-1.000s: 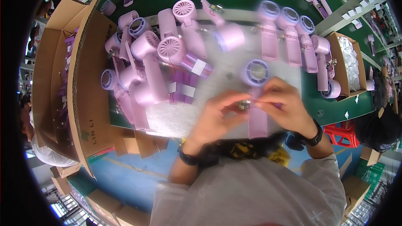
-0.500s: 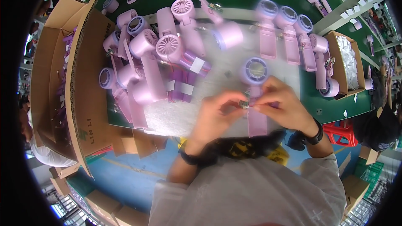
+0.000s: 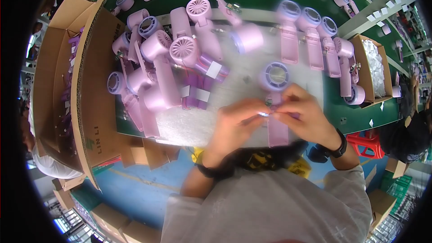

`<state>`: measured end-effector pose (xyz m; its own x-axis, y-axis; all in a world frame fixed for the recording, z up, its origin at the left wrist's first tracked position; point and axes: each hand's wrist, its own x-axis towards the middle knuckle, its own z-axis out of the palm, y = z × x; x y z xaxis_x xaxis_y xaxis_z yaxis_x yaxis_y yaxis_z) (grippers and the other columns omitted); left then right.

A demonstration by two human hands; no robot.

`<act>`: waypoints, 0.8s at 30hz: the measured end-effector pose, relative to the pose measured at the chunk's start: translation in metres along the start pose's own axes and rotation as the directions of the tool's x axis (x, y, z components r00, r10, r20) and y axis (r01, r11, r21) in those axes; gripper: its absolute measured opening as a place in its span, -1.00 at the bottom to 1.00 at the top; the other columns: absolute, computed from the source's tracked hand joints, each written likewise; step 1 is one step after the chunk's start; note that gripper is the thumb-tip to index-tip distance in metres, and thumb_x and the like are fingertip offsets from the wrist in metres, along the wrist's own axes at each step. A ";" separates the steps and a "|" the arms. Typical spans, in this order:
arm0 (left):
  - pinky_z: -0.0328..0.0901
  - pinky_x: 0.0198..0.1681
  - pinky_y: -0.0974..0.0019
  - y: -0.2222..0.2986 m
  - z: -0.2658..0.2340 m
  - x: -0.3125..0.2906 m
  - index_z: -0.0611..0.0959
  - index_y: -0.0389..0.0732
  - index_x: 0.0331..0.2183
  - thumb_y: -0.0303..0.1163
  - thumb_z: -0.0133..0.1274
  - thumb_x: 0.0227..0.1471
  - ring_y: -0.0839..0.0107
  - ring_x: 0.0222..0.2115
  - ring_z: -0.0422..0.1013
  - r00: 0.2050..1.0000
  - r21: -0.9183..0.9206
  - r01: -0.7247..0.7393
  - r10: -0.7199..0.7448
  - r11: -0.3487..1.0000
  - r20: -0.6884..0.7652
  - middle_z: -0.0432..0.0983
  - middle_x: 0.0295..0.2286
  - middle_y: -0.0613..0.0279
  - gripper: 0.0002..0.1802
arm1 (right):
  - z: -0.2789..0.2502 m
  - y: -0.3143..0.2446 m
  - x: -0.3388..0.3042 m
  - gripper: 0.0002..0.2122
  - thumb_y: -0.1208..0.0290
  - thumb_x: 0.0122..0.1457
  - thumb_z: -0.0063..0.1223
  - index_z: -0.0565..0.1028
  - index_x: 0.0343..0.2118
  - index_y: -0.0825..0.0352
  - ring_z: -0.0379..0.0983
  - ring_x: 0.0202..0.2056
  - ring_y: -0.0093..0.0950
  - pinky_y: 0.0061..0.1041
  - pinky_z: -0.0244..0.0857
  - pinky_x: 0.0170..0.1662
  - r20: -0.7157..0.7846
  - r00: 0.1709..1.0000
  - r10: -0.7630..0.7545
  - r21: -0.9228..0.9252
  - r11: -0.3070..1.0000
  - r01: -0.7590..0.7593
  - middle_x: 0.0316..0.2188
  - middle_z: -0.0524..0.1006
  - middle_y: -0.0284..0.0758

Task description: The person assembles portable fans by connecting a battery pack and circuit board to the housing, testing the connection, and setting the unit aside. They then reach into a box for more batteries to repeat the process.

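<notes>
An opened pink handheld fan (image 3: 277,133) lies in front of me, its round lilac-rimmed head (image 3: 275,76) pointing away and its hollow handle towards me. Over the handle, my left hand (image 3: 235,123) is closed, thumb and forefinger pinching a small circuit board (image 3: 269,102). A bluish-white glow shows at those fingertips. My right hand (image 3: 307,116) is closed too, its fingertips meeting the left ones at the board. Some purple part, mostly hidden, shows among the right fingers. The exact grip is partly covered by the fingers.
Several pink fans (image 3: 155,47) are piled at the left beside purple battery packs (image 3: 197,91) with white labels. More opened fans (image 3: 313,47) stand in a row at the right. A cardboard box (image 3: 96,85) borders the left; a smaller box (image 3: 380,72) holds white pieces. A red stool (image 3: 365,145) is beyond the table edge.
A bluish-white light now shows at my left fingertips, which have shifted slightly over the board. Both hands stay over the same fan; the view has moved a little.
</notes>
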<state>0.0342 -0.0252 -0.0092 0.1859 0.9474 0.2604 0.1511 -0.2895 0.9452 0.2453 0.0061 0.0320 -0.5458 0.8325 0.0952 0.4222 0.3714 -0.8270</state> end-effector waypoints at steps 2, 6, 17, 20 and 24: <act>0.46 -0.26 0.35 0.002 0.000 0.000 0.69 -0.24 -0.24 -0.68 0.33 -0.23 0.32 -0.32 0.57 1.000 -0.010 0.005 -0.005 1.000 0.001 0.63 -0.30 0.11 -0.61 | 0.003 0.000 -0.001 -0.92 0.53 0.06 0.24 0.60 -0.38 0.38 0.38 -0.53 -0.43 -0.44 0.27 -0.49 -0.031 0.995 -0.097 -0.068 0.993 0.095 -0.41 0.39 -0.31; 0.45 -0.22 0.34 0.007 -0.002 0.003 0.68 -0.25 -0.22 -0.73 0.25 -0.21 0.32 -0.30 0.57 0.999 -0.033 0.048 -0.047 0.998 0.023 0.63 -0.29 0.10 -0.60 | 0.007 0.012 -0.002 -0.84 0.50 0.06 0.23 0.56 -0.28 0.35 0.43 -0.57 -0.39 -0.41 0.32 -0.55 -0.041 0.956 -0.290 -0.265 0.926 0.270 -0.38 0.43 -0.30; 0.45 -0.16 0.38 0.015 0.005 0.002 0.66 -0.30 -0.18 -0.75 0.16 -0.16 0.37 -0.28 0.57 0.972 -0.174 0.219 -0.229 0.960 -0.042 0.63 -0.26 0.13 -0.60 | 0.007 0.004 0.008 -0.63 0.41 -0.03 0.31 0.53 -0.11 0.24 0.48 -0.53 -0.47 -0.49 0.42 -0.54 -0.041 0.925 -0.379 -0.449 0.834 0.322 -0.32 0.45 -0.35; 0.46 -0.16 0.39 0.008 0.005 0.004 0.66 -0.30 -0.17 -0.74 0.16 -0.13 0.37 -0.28 0.58 0.978 -0.154 0.204 -0.208 0.967 -0.007 0.63 -0.26 0.11 -0.61 | 0.002 0.005 0.008 -0.61 0.43 -0.05 0.33 0.55 -0.10 0.24 0.48 -0.52 -0.46 -0.48 0.41 -0.51 -0.017 0.922 -0.386 -0.450 0.827 0.338 -0.32 0.46 -0.33; 0.47 -0.18 0.39 0.006 -0.002 0.000 0.67 -0.30 -0.16 -0.73 0.16 -0.11 0.38 -0.29 0.58 0.990 -0.086 0.139 -0.138 0.987 0.014 0.63 -0.25 0.08 -0.62 | 0.005 0.008 0.004 -0.61 0.44 -0.07 0.36 0.58 -0.10 0.23 0.48 -0.50 -0.44 -0.48 0.40 -0.49 -0.013 0.927 -0.374 -0.422 0.843 0.334 -0.32 0.47 -0.31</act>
<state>0.0335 -0.0269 -0.0029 0.1764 0.9764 0.1246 0.0911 -0.1423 0.9856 0.2429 0.0102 0.0228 -0.6545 0.6385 0.4048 0.4791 0.7645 -0.4313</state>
